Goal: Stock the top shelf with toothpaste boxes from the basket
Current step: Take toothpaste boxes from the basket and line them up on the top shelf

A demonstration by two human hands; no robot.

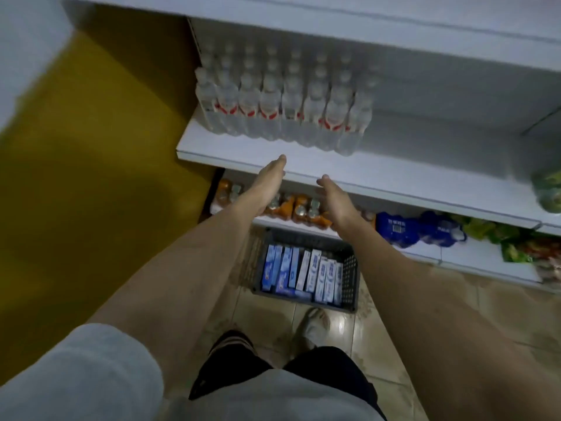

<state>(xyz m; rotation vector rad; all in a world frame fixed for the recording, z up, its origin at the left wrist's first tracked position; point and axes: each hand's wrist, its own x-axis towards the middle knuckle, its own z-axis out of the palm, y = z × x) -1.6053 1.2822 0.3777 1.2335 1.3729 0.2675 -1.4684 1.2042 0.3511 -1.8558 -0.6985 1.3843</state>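
A dark plastic basket point(352, 273) stands on the tiled floor in front of the shelving, holding several blue and white toothpaste boxes point(306, 273) standing on edge. My left hand point(268, 180) and my right hand point(335, 196) are stretched forward above the basket, palms facing each other, fingers straight, nothing in either. Both hands hover just in front of the edge of a white shelf point(394, 177). The underside of a higher white shelf point(364, 16) fills the top of the view.
Several clear water bottles with red labels point(282, 104) stand in rows on the white shelf. Orange bottles point(291, 208), blue packs point(422, 227) and green packets point(491, 232) sit on the lower shelf. A yellow wall point(100, 147) is at the left. My feet stand behind the basket.
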